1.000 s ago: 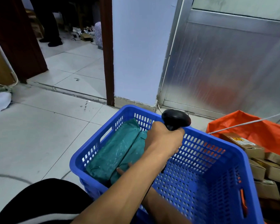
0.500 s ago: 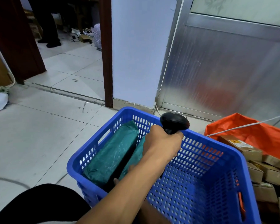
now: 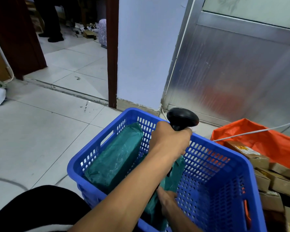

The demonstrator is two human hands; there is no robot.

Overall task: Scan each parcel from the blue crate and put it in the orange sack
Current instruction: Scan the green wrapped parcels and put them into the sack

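The blue crate (image 3: 238, 166) stands on the floor in front of me. One green-wrapped parcel (image 3: 115, 159) leans against the crate's left wall. A second green parcel (image 3: 176, 174) is tipped up in the middle of the crate, and my right hand (image 3: 167, 201) grips its near end from below; my left forearm hides part of it. Above the crate's far rim, my left hand (image 3: 171, 141) holds the black scanner (image 3: 182, 118) by its handle. The orange sack (image 3: 264, 146) lies open to the right of the crate, with several cardboard parcels (image 3: 248, 153) in it.
A white cable (image 3: 251, 132) runs from the right across the sack. A blue-white pillar (image 3: 144, 52) and a metal door (image 3: 233, 72) stand behind the crate. A doorway opens at the back left, where a person's legs (image 3: 49, 19) are in view. My dark-clothed knee (image 3: 32, 208) is at the bottom left.
The second green parcel has come away from the first one and tipped up toward the crate's middle. My right hand has come into view gripping it. The scanner hand has barely moved.
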